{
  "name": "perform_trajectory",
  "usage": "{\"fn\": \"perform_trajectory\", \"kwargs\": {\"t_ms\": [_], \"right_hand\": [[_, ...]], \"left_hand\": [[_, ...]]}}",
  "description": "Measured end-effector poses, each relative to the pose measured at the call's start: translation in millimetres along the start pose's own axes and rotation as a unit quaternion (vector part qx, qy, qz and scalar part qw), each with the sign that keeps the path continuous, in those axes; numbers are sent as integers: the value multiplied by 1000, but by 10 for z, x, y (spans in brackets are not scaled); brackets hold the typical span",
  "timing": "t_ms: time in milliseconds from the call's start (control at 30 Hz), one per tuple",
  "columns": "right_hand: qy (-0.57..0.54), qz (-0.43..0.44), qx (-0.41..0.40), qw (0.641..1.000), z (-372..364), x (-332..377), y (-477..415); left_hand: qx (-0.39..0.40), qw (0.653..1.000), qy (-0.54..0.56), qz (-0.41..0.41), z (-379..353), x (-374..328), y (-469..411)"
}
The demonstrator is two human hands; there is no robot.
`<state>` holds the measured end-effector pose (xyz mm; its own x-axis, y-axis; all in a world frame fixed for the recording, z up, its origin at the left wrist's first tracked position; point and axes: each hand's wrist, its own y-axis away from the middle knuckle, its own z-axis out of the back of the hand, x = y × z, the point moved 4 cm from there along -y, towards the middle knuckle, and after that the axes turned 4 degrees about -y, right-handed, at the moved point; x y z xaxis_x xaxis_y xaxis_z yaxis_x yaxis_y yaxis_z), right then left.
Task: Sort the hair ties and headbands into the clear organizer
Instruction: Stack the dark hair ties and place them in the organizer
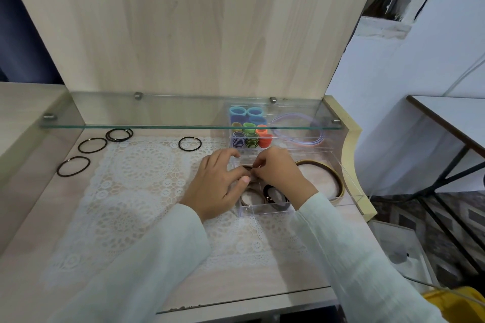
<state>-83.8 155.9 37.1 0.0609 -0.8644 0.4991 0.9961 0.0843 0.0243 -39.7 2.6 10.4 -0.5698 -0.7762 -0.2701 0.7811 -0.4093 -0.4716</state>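
Two hands, the left hand (217,182) and right hand (277,173), pinch one dark tie (248,167) directly above the front compartment of the organizer (262,210), while loose ties (190,144) lie well leftward on the tabletop (236,283), nearer the left hand.

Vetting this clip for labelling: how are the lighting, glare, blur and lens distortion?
Head view: soft, even light with faint shadows; the wide-angle lens bows the glass shelf; walls of the clear organizer are hard to trace; the hair tie pinched by left hand and right hand looks small, soft, partly hidden.
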Motion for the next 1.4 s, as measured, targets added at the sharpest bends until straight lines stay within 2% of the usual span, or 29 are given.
{"fn": "perform_trajectory", "kwargs": {"t_ms": [933,1267,1400], "right_hand": [[-11,-23,8,1000,48,33,31],[-24,-38,14,999,151,18,86],[-21,-45,30,998,140,44,89]], "left_hand": [[-3,999,24,30,-28,43,-1],[-65,993,4,97,28,90,-4],[-59,994,-4,93,10,88,0]]}}
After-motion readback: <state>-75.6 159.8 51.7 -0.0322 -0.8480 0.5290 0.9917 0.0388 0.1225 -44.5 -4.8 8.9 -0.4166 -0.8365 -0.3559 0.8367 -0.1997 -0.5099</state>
